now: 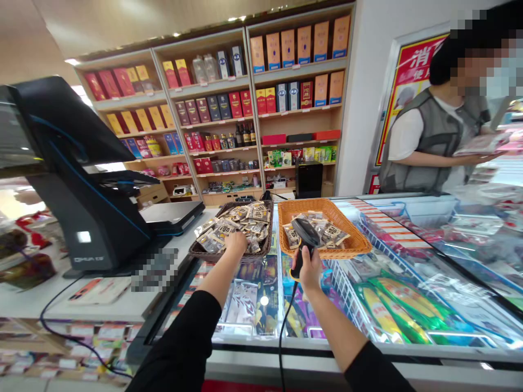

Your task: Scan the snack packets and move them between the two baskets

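My right hand (309, 268) grips a black and yellow barcode scanner (305, 239) by its handle, the head tilted up over the near rim of an orange-brown wicker basket (355, 247). A black cord hangs from the handle. Small snack packets (337, 234) lie in that basket. To the left, my left hand (237, 240) reaches into a dark brown wicker basket (267, 245) heaped with similar packets (255, 215). Its fingers are curled down among them, and what they hold, if anything, is hidden.
Both baskets rest on a glass-topped freezer (261, 348) with bagged goods inside. A checkout terminal (90, 190) and a flat scale (174, 212) stand on the left counter. Shelves of boxed bottles (212, 106) line the back. At right, another person (433, 130) holds a package.
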Motion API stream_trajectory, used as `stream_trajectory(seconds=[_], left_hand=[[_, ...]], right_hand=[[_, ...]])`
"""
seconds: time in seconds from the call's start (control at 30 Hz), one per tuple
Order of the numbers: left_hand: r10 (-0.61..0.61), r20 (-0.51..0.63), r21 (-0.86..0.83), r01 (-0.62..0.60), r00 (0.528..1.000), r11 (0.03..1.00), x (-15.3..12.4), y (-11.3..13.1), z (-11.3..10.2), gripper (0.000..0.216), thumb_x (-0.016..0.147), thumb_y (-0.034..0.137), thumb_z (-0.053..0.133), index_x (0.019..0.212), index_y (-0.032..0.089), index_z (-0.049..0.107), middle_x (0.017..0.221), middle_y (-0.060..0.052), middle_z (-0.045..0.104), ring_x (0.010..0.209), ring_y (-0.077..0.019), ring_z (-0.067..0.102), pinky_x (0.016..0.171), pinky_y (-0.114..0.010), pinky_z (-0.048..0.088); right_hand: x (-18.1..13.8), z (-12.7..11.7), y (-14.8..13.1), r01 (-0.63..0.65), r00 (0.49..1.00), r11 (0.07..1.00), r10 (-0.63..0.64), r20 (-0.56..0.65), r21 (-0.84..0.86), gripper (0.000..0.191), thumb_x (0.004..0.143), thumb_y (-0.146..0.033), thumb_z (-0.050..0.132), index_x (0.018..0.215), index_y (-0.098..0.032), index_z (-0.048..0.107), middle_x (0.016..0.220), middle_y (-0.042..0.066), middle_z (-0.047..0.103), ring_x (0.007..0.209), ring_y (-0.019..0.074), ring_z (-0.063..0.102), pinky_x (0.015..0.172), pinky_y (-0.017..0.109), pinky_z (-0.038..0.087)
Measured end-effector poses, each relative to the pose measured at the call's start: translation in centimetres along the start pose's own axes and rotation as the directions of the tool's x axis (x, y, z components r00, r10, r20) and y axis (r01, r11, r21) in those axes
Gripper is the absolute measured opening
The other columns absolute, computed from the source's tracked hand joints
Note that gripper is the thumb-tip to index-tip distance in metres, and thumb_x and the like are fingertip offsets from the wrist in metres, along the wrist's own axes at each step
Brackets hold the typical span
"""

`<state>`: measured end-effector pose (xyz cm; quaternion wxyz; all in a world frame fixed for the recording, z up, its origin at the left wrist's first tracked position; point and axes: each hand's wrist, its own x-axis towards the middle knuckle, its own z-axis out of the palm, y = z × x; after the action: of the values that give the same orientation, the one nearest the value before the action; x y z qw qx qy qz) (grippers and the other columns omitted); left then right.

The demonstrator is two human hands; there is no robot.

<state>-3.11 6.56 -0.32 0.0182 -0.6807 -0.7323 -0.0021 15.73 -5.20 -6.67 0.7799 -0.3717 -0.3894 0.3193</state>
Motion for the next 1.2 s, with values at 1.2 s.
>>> stream_trajectory(seconds=[1.2], left_hand=[[-0.03,-0.222,-0.932,-0.221,0.975,-0.286,-1.1,-3.0,1.6,0.037,0.053,0.038,0.074,0.075,0.019,0.051,0.068,0.002,0.062,0.063,-0.0137,0.059,0.063,-0.026,0.045]], right_hand=[[-3.1,1.0,-0.4,0.252,0.832,0.84,0.066,0.551,-0.481,0.019,0.086,-0.036,0.048,0.09,-0.019,0.055,0.052,-0.003,0.053,0.046,0.0149,0.051,0.044,0.022,0.035]])
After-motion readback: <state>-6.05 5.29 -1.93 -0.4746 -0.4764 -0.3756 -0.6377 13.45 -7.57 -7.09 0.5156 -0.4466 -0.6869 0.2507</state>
